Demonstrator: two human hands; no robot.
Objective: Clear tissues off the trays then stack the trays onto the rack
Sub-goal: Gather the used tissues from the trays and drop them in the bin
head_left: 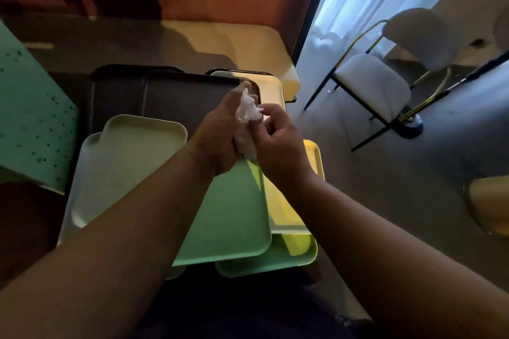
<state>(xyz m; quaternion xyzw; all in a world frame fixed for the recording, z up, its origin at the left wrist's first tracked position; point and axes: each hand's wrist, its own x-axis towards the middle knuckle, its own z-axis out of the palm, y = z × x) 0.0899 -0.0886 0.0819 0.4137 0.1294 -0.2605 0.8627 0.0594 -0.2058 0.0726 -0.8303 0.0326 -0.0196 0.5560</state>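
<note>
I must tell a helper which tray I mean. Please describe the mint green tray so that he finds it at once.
Start from the pile of trays in front of the person. The mint green tray lies on top at the near end, just below the two hands. Unlike the yellow tray at its right and the pale trays at its left, it is green.

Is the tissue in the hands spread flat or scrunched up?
Scrunched up. The tissue is a crumpled white wad pinched between the left hand and right hand, held above the trays.

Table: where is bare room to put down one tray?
Bare table lies beyond the black trays, toward the orange wall. Nearer, overlapping trays crowd it: white tray, green tray. Both hands hold the tissue.
</note>
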